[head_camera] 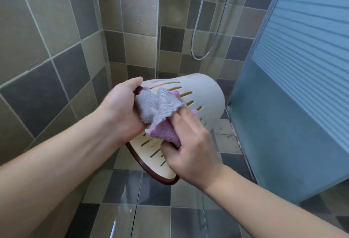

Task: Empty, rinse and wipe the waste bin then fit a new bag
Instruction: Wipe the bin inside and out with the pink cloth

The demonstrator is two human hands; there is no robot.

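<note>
A cream waste bin [204, 94] with slotted sides and a dark brown rim is held in the air, tilted on its side with its base pointing away from me. My left hand [120, 105] grips the rim at the upper left. My right hand [190, 147] holds a grey and pink cloth [160, 113] against the bin's slotted side, thumb below the cloth and fingers over it. The inside of the bin is hidden.
Tiled walls stand to the left and ahead, and the floor is tiled too. A metal shower hose [205, 30] hangs on the far wall. A frosted blue glass door [294, 86] stands close on the right.
</note>
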